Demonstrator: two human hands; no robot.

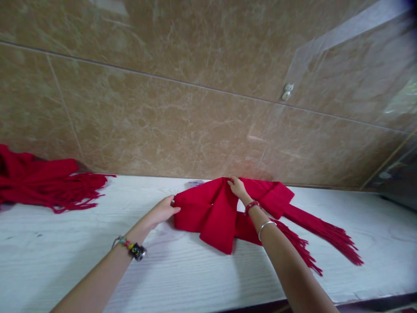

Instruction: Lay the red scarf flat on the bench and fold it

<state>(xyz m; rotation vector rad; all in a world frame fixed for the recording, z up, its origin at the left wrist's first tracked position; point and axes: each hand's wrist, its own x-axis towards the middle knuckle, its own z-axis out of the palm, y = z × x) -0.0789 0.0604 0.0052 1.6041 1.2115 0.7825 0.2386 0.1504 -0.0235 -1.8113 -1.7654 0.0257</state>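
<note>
A red scarf (219,217) with fringed ends lies partly folded on the white wood-grain surface, its fringes stretching to the right. At its left edge my left hand (164,209) pinches the cloth, with the thumb on top and the fingers partly behind the edge. My right hand (237,188) grips a fold at the scarf's upper edge, near the wall. One flap of cloth hangs down over the middle layers, just left of my right hand. My right forearm covers part of the lower layer and one fringe.
Another bunched red fringed scarf (48,182) lies at the far left. Behind the white tabletop (137,278) rises a brown marbled tile wall (163,121) with a small pale hook (287,91). A small blurred label (196,184) lies by the wall. A dark object (399,178) stands at the right.
</note>
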